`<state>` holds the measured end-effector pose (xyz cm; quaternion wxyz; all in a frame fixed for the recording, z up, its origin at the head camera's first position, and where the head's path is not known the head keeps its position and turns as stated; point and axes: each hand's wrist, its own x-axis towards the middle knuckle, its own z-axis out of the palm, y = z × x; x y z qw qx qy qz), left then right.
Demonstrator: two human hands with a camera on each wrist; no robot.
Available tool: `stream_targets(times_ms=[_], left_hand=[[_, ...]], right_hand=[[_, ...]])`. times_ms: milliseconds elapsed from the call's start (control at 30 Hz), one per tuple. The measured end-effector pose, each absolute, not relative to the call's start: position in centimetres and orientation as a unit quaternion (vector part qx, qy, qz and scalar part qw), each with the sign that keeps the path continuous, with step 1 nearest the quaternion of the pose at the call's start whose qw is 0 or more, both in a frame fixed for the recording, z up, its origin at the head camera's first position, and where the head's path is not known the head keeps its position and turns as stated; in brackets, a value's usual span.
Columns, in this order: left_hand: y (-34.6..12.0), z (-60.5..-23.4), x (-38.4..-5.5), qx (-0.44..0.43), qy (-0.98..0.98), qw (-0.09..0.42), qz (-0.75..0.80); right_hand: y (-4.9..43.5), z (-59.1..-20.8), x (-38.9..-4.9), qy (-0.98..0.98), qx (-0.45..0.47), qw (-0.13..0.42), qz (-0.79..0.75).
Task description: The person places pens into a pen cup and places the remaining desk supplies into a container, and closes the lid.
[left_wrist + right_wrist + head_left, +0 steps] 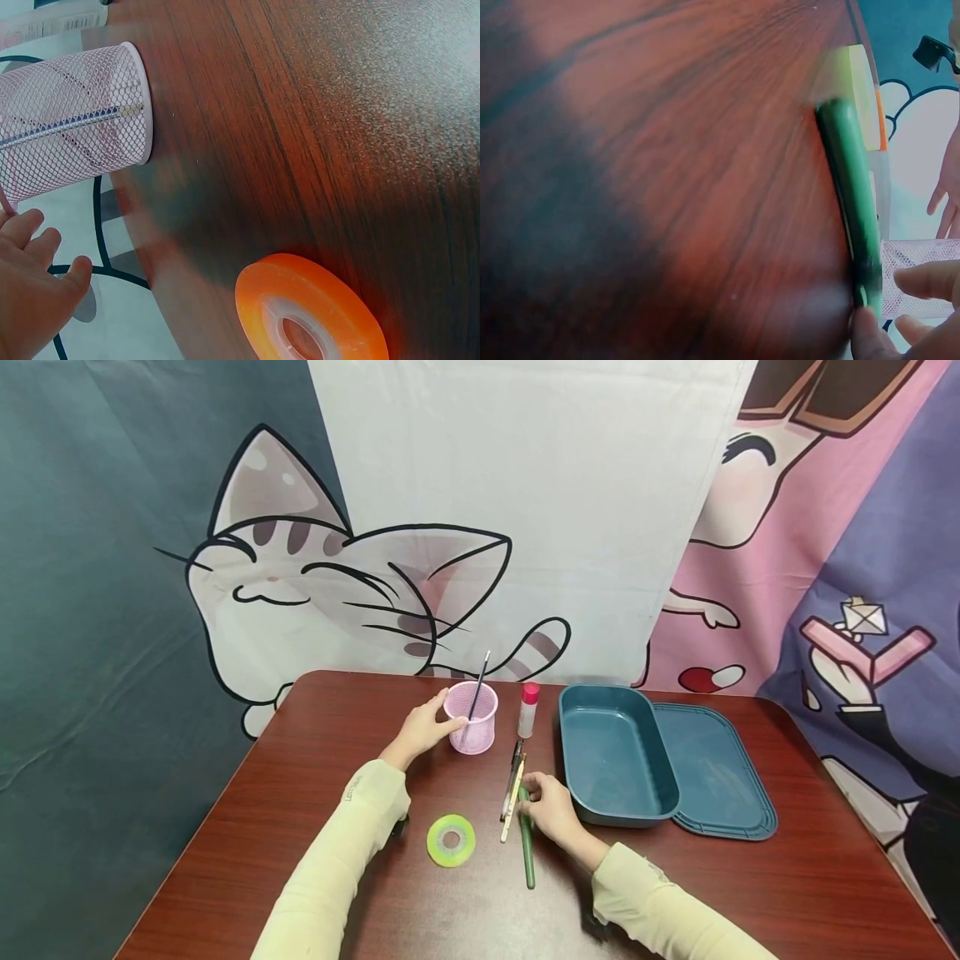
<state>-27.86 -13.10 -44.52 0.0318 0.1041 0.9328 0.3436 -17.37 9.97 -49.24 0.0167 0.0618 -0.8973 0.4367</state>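
My left hand (426, 727) holds the pink mesh pen holder (483, 739) by its left side, thumb across the front near the rim. Inside leans a slim dark pen (480, 681); it shows through the mesh in the left wrist view. Over at the right, my right hand (551, 806) pinches the upper end of a green pen (528, 852) with thumb and fingers. In the right wrist view that pen (851, 176) slants away from the fingertips. Just left of it lie a black pen (513, 772) and a thin cream stick (510, 814), side by side.
A tape roll (451, 817) lies flat between the forearms, yellow-green from above, orange in the left wrist view. The red-capped glue stick (527, 718) stands right of the holder. Farther right, a blue-green box (618, 818) overlaps its lid (731, 777) on the brown table (262, 810).
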Motion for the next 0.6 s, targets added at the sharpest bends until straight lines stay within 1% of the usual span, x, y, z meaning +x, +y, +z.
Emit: stream_targets(times_ms=[400, 600], left_hand=[[-13.22, -44.64, -27.95, 0.108, 0.931, 0.025, 0.348], [-13.19, -44.71, -28.04, 0.106, 0.931, 0.031, 0.348]], right_hand=[[9.64, -49.52, -17.54, -0.907, 0.073, -0.027, 0.414], [9.46, -49.52, -17.27, -0.898, 0.071, -0.053, 0.431]])
